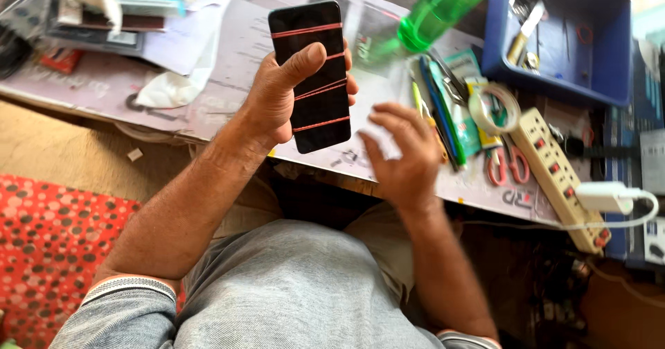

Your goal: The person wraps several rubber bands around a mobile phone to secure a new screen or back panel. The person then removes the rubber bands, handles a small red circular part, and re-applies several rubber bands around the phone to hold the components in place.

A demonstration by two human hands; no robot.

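Note:
My left hand (pixel 277 96) grips a black smartphone (pixel 312 65) with a dark screen, wrapped crosswise by several red rubber bands. The thumb lies across the screen's middle. The phone is held upright above the edge of the worktable (pixel 228 65). My right hand (pixel 402 151) hovers just right of the phone's lower end, blurred, fingers loosely curled. Something pale shows under its fingers, too blurred to name. Whether it holds anything I cannot tell.
A green plastic bottle (pixel 440 6) lies at the table's back. A blue bin (pixel 561 37) of tools stands at the right. Pens (pixel 440 113), a tape roll (pixel 493 108), red-handled scissors (pixel 508 165) and a power strip (pixel 560 176) with a white charger (pixel 601 196) lie right of my hands. Papers (pixel 173 37) pile at left.

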